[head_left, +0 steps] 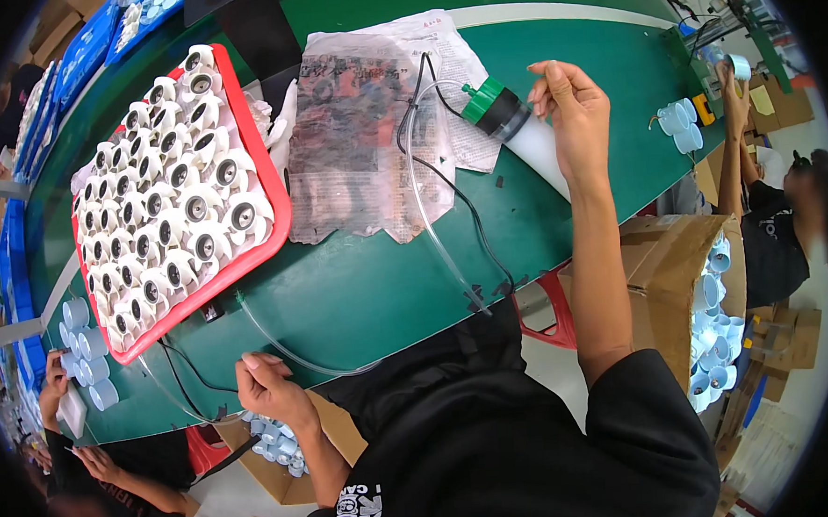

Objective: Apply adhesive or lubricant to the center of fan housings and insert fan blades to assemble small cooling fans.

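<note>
Shirt (508,441): black, nearest of all, close to the surface (534,219), likely for easy reach.
Right fingers (562,79): bent, tips close together; whether they grip anything, I cannot tell.
Cylinder (535,145): just beside and partly beneath the right fingers, lying aslant, perhaps to let its tube (427,218) trail freely.
Left fingers (255,371): loosely curled, no held thing visible.
Tray (281,195): beyond the left fingers; rotors (244,216) mostly hub-up, probably for access.
Paper (357,149): left of the right fingers, presumably shielding the surface.
</note>
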The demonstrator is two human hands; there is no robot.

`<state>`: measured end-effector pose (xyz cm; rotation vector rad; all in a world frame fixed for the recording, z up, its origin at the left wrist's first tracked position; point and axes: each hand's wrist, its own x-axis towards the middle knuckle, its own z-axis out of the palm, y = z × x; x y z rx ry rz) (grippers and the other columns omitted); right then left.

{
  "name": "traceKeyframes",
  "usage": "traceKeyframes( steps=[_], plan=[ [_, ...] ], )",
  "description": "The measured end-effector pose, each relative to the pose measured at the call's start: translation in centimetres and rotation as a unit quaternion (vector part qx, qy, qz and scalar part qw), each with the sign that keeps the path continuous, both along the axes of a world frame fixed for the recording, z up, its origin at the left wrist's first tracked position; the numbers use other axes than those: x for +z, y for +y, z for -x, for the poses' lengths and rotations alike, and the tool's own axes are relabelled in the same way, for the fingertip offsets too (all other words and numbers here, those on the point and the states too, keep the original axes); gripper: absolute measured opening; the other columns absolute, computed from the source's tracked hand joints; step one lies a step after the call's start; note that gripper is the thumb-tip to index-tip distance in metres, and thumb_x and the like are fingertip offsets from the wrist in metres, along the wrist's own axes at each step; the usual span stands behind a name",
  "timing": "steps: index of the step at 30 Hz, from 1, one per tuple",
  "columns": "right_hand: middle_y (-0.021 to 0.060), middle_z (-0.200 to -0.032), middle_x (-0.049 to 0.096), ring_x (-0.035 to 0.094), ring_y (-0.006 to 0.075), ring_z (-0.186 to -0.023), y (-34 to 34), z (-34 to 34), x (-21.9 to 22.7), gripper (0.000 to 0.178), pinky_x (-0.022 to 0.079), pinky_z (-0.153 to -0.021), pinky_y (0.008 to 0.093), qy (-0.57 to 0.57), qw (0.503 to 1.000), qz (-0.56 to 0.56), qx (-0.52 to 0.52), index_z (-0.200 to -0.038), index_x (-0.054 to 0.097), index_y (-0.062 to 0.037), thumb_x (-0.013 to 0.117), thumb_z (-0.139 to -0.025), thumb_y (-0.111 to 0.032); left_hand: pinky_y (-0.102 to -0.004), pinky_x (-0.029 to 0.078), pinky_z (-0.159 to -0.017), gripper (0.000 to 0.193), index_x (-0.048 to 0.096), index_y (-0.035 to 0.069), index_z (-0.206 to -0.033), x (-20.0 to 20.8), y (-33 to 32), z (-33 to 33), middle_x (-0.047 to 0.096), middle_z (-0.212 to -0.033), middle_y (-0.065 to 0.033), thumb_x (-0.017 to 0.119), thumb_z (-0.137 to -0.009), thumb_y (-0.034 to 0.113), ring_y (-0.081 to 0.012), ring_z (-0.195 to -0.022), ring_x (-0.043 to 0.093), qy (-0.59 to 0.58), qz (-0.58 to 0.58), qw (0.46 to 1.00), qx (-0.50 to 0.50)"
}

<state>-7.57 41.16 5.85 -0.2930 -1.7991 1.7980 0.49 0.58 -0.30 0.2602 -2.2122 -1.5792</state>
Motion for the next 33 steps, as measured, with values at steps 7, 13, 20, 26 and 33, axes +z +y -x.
traceKeyframes(
  steps=[7, 13, 20, 26, 33],
  plan=[
    [0.0091, -0.082, 0.066, 0.059, 0.0129, -0.07, 0.5, 0.1, -0.9, 0.028, 0.048, -0.065, 0.0259, 0.086, 0.994, 0.025, -0.059, -0.101, 0.066, 0.006, 0.057, -0.101, -0.021, -0.0226, 0.031, -0.05, 0.041, 0.047, 0.002, -0.07, -0.1, -0.2, 0.0, 0.052, -0.062, -0.0026, 0.047, -0.105, 0.024, -0.0061, -0.054, 0.041, -0.005, 0.016, 1.0, 0.002],
    [0.012, -0.098, 0.068, 0.063, 0.0173, -0.089, -0.9, -0.6, 0.4, 0.025, 0.051, -0.08, 0.0303, 0.229, 0.946, -0.038, -0.226, -0.1, 0.066, 0.0052, 0.057, -0.101, -0.018, -0.0232, 0.031, -0.05, 0.042, 0.046, 0.002, -0.069, 0.2, 0.2, 0.1, 0.05, -0.061, -0.0024, 0.047, -0.105, 0.023, -0.0061, -0.053, 0.04, -0.015, 0.029, 0.999, 0.009],
    [0.0147, -0.108, 0.067, 0.063, 0.0281, -0.098, -0.7, -3.7, 0.7, 0.024, 0.048, -0.091, 0.0347, -0.132, 0.908, -0.39, -0.082, -0.114, 0.068, -0.0034, 0.061, -0.093, -0.012, -0.0241, 0.03, -0.05, 0.043, 0.045, 0.002, -0.068, 0.3, 0.3, 0.1, 0.048, -0.059, -0.0024, 0.047, -0.105, 0.023, -0.0067, -0.053, 0.039, -0.019, 0.025, 1.0, 0.002],
    [0.0145, -0.127, 0.06, 0.053, 0.0321, -0.116, -2.5, -4.9, 0.0, 0.028, 0.039, -0.097, 0.0446, -0.118, 0.814, -0.561, -0.093, -0.113, 0.07, -0.0044, 0.068, -0.089, -0.019, -0.0256, 0.03, -0.05, 0.042, 0.047, 0.001, -0.069, -0.4, 0.2, 0.3, 0.046, -0.058, -0.0018, 0.047, -0.105, 0.022, -0.0074, -0.054, 0.038, -0.03, 0.054, 0.998, -0.002],
    [0.0133, -0.121, 0.064, 0.058, 0.0303, -0.112, 0.0, -4.3, 0.9, 0.022, 0.042, -0.097, 0.0426, -0.049, 0.849, -0.524, -0.051, -0.105, 0.073, -0.0073, 0.068, -0.087, -0.018, -0.0257, 0.029, -0.05, 0.042, 0.044, 0.002, -0.07, -0.1, -0.3, 0.4, 0.042, -0.059, -0.0006, 0.046, -0.105, 0.023, -0.0077, -0.053, 0.037, -0.027, 0.039, 0.999, -0.002]
  ],
)
